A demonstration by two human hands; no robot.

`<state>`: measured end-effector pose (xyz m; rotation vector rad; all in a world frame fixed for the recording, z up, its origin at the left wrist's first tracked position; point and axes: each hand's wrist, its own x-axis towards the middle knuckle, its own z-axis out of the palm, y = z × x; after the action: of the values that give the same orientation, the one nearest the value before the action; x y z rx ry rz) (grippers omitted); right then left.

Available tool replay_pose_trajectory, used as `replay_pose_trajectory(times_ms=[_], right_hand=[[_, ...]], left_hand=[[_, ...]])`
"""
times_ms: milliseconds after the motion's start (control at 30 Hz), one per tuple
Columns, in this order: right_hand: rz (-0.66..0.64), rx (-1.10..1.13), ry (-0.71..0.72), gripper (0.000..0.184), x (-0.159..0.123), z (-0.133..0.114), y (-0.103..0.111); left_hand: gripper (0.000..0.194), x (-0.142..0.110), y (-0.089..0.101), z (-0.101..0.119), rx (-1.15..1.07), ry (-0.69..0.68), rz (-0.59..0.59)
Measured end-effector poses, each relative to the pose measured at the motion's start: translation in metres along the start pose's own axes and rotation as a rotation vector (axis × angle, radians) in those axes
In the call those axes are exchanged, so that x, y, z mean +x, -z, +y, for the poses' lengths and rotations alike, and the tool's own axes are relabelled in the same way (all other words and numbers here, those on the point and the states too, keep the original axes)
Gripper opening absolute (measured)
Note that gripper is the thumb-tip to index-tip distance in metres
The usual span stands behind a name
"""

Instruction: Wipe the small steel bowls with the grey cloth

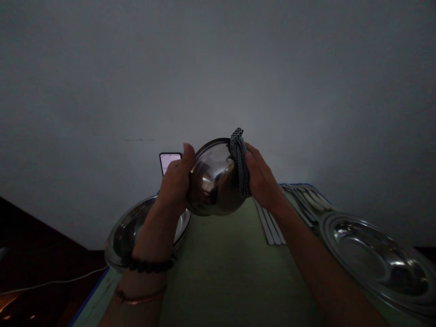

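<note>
A shiny metal bowl (213,179) is held up above the table, tilted so that its rounded outside faces me. My left hand (175,181) grips its left side, with the thumb up along the rim. On the right side, my right hand (260,177) is closed on a folded black-and-white checked cloth (240,163), which is pressed against the bowl. The fingers behind the bowl are hidden.
A large metal basin (117,240) stands on the left of the green table (225,281), partly behind my left arm. A lit phone (169,160) leans near the wall. Several pieces of cutlery (270,229) and stacked metal plates (361,254) lie on the right.
</note>
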<state>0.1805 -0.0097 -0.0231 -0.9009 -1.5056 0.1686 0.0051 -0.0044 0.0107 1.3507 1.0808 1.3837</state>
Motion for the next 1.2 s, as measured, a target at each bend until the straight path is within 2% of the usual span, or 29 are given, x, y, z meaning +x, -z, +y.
replay_pose_trajectory(times_ms=[167,400,533,633,800,900,1033,1133,1200], right_hand=[[-0.03,0.022,-0.017,0.045,0.0,0.001,0.001],[-0.051,0.051,-0.067,0.049,0.0,0.004,-0.002],[-0.056,0.072,-0.066,0.048,-0.001,0.002,0.0],[-0.039,0.068,-0.032,0.047,0.0,0.001,0.001],[0.048,0.053,-0.029,0.05,-0.005,0.005,-0.008],[0.058,0.0,0.052,0.052,-0.014,0.005,-0.018],[0.044,-0.183,0.263,0.055,-0.028,-0.004,-0.029],[0.017,-0.312,0.35,0.063,-0.034,-0.008,-0.033],[0.012,-0.344,0.378,0.064,-0.035,-0.008,-0.033]], left_hand=[[0.06,-0.001,0.0,0.0,-0.023,-0.004,-0.055],[0.054,0.0,-0.002,0.001,-0.012,-0.011,0.033],[0.052,0.001,-0.003,-0.002,-0.055,0.004,0.136],[0.05,0.001,-0.005,-0.001,-0.183,0.049,0.238],[0.046,0.001,-0.012,0.011,-0.605,0.142,0.141],[0.047,0.001,-0.016,0.014,-0.725,0.12,0.165],[0.041,-0.002,-0.024,0.018,-0.786,0.07,0.241],[0.031,-0.007,-0.032,0.021,-0.763,0.031,0.333],[0.029,-0.012,-0.037,0.022,-0.694,-0.019,0.323]])
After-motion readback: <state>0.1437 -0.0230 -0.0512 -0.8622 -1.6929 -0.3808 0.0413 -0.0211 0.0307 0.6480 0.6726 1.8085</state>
